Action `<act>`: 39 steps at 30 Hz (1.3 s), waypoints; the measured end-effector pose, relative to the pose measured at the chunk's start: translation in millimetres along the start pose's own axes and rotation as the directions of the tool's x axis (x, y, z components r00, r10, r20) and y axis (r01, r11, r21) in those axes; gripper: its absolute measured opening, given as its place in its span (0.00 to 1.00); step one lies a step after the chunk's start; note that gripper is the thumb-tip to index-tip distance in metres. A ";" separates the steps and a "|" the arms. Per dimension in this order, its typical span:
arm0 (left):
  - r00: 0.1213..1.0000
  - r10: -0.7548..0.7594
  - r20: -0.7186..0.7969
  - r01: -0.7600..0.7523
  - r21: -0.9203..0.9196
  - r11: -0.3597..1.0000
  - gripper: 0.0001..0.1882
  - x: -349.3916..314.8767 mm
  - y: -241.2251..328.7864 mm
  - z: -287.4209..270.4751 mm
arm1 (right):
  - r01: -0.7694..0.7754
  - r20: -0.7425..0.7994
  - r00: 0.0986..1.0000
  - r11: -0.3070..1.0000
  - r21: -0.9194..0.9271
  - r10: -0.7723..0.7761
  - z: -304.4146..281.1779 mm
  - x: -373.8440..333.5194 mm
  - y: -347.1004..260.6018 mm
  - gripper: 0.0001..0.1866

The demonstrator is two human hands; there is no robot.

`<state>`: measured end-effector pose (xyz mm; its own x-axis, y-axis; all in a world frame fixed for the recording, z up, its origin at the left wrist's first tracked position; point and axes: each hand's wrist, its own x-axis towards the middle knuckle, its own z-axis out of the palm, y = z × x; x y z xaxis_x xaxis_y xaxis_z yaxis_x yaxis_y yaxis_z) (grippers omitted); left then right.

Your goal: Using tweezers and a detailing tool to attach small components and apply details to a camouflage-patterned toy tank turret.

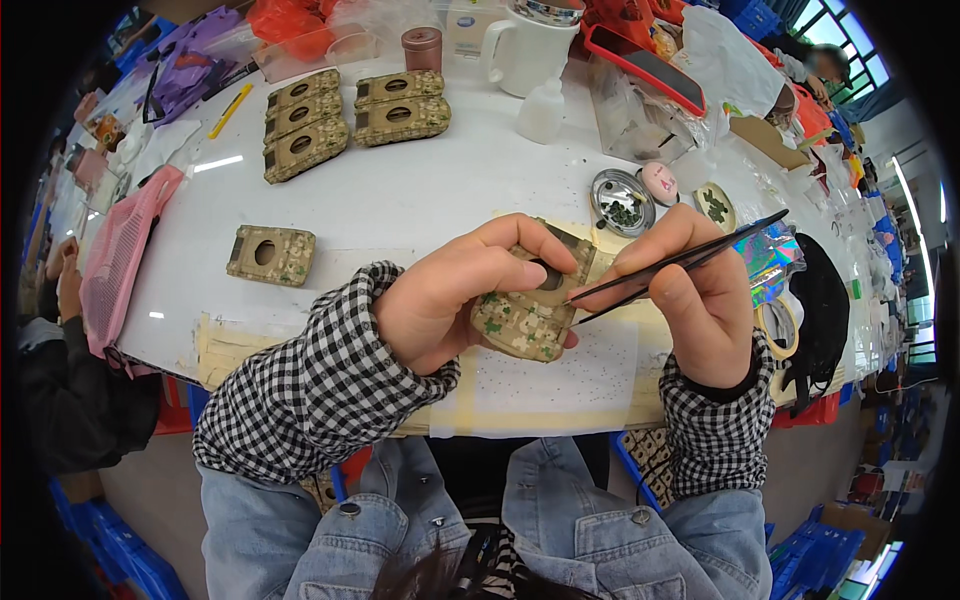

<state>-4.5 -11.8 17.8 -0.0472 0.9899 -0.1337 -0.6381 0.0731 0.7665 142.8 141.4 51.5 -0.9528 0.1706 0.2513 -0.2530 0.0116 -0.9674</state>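
My left hand (430,290) is closed around a camouflage-patterned toy tank hull (520,325) with a round hole in its top. Black tweezers (690,260) are pinched in my right hand (710,315), their two tips slightly apart at the hull's right side. Whether anything sits between those tips is too small to tell. Another camouflage hull (298,258) lies alone on the table, left of my left wrist. Farther back, several more hulls (405,122) are set side by side in two groups. Beyond my right hand, a round metal dish (602,195) holds small dark green pieces.
Beneath my hands lies a white sheet (560,395) with small specks. A pink mesh basket (125,250) stands at the left edge, near another person's hand (68,280). Behind are a white pitcher (530,55), a squeeze bottle (542,112) and a red-cased phone (650,70). A tape roll (790,325) lies right.
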 end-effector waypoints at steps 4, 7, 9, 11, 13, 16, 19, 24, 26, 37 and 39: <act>1.000 0.016 -0.005 -0.016 0.010 1.000 0.16 1.7 -0.2 1.1 | 0.002 -0.104 0.995 0.998 -0.057 -0.008 4.9 0.2 -6.5 0.13; 1.000 -0.011 0.008 0.011 -0.053 0.999 0.13 1.6 3.2 5.4 | 0.028 -0.163 0.985 0.986 -0.165 -0.055 5.3 1.7 -4.4 0.15; 0.998 0.010 0.065 -0.008 -0.032 0.999 0.13 3.2 -1.4 2.7 | 0.042 -0.169 0.982 0.977 -0.211 -0.079 5.2 2.8 -2.0 0.15; 0.995 0.018 0.094 -0.018 0.002 1.000 0.15 4.2 -5.2 2.4 | 0.038 -0.169 0.982 0.970 -0.239 -0.080 5.3 2.7 -0.9 0.15; 0.996 0.016 0.093 -0.021 0.052 0.998 0.18 4.5 -7.1 3.6 | 0.024 -0.153 0.986 0.972 -0.236 -0.061 4.1 1.9 -1.2 0.14; 0.996 -0.015 0.085 0.014 0.013 1.000 0.19 5.2 -8.6 2.9 | -0.005 -0.162 0.986 0.973 -0.232 -0.034 5.0 1.6 -3.2 0.14; 0.996 0.000 0.086 -0.001 0.022 1.000 0.18 4.8 -9.1 3.3 | -0.010 -0.161 0.987 0.970 -0.241 -0.030 5.1 1.6 -2.6 0.14; 0.994 0.011 0.107 -0.015 0.034 0.999 0.17 5.2 -9.1 2.6 | -0.018 -0.135 0.991 0.993 -0.118 0.002 1.8 0.3 -1.2 0.09; 0.995 0.009 0.103 -0.014 0.043 0.999 0.16 5.1 -9.1 2.5 | -0.020 -0.133 0.991 0.993 -0.117 0.004 2.2 0.2 -1.1 0.09; 0.996 -0.004 0.090 -0.003 0.082 0.997 0.16 5.2 -9.9 0.8 | -0.015 -0.164 0.986 0.971 -0.238 -0.025 5.6 2.3 -0.2 0.15; 0.997 -0.010 0.076 0.003 0.093 0.996 0.15 5.7 -9.1 2.2 | -0.013 -0.172 0.985 0.971 -0.237 -0.029 5.6 2.1 0.5 0.15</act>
<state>2.7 -6.5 11.4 0.0176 0.9955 -0.0930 -0.5636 0.0867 0.8215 139.7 136.2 51.7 -0.9021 0.3367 0.2699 -0.1939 0.2425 -0.9506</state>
